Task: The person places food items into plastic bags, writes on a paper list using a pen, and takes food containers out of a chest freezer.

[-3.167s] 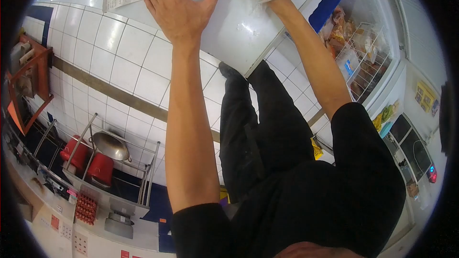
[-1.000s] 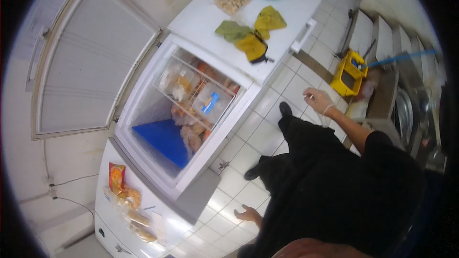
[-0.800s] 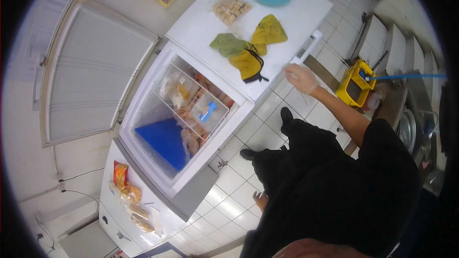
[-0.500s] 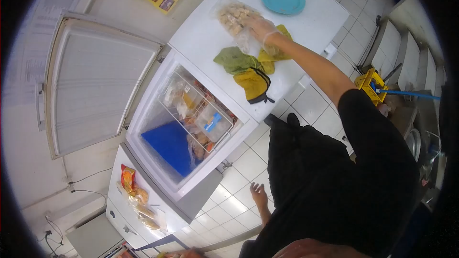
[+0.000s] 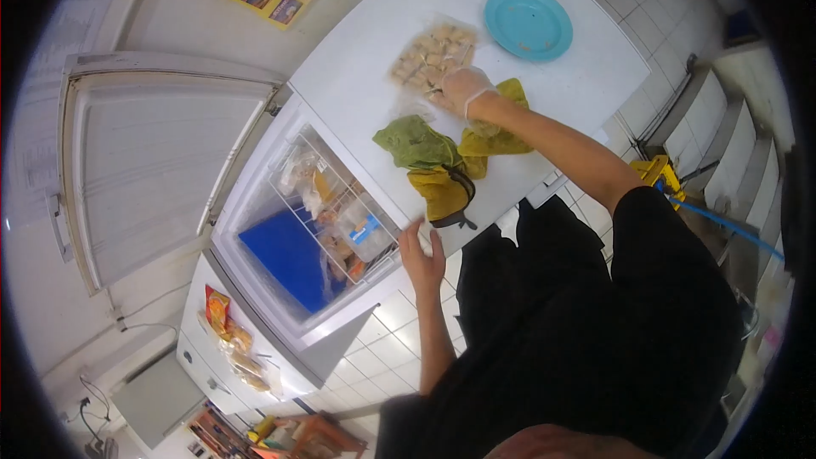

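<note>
My right hand (image 5: 467, 92), in a clear plastic glove, is closed on the near end of a clear plastic bag of pale cubed food (image 5: 435, 55) lying on the white freezer top (image 5: 365, 68). My left hand (image 5: 423, 259) is bare, fingers apart, by the front rim of the open freezer compartment (image 5: 387, 285); it holds nothing. Between the hands lie a green cloth piece (image 5: 416, 143) and a yellow one with black trim (image 5: 442, 195), looking like mitts. Another yellow cloth (image 5: 501, 140) rests partly beneath my right forearm.
A turquoise plate (image 5: 527, 24) sits beyond the bag. The freezer lid (image 5: 170, 170) stands raised. Inside are a wire basket (image 5: 340, 178) with bagged food and a blue panel (image 5: 289, 259). Packaged food (image 5: 231, 336) lies on a second white unit. A yellow bucket-like item (image 5: 659, 172) is at right.
My left hand has risen from low beside my body to the freezer's front rim. My right hand has drawn back slightly towards the bag's near end, leaving more cubes visible.
</note>
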The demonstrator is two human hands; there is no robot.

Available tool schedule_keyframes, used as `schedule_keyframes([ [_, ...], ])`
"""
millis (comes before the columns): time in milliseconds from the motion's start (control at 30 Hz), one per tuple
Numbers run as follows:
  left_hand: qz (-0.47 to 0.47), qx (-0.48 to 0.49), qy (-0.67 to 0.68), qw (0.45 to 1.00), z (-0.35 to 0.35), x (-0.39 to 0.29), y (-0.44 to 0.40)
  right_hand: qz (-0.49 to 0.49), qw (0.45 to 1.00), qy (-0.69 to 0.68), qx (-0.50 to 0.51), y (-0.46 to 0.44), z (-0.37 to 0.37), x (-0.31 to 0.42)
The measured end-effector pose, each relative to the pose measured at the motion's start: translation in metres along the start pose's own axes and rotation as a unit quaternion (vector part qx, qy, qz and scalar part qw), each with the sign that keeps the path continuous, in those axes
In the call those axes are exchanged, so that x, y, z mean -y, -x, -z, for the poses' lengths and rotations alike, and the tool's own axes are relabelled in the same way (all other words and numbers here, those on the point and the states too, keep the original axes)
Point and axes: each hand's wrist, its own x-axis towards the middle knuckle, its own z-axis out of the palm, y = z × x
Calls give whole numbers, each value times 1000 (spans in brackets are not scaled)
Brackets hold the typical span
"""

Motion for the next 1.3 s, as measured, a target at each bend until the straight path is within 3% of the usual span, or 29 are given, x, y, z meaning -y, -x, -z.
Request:
schedule_keyframes([
  [100,-39,19,63,997,-37,-60,-99,7,999,14,-39,-2,-3,-15],
  [167,-67,-1,57,996,-65,-81,-157,76,973,186,-112,-11,-27,-35],
  [267,-38,-8,63,997,-106,-68,-221,166,962,102,-190,-13,-55,-66],
  [367,-49,-65,-11,997,-136,-31,-255,161,981,57,-89,-17,-31,-65],
  [500,1,-98,-77,992,-154,-17,-260,166,983,43,-66,-32,-16,-68],
  [567,20,-110,-82,990,-157,-17,-259,162,977,63,-121,-40,-25,-68],
  [733,14,-129,-154,979,-161,-18,-261,171,981,46,-79,-51,-11,-69],
  [1300,57,-134,-125,981,-160,-19,-268,173,985,14,-10,-73,4,-82],
])
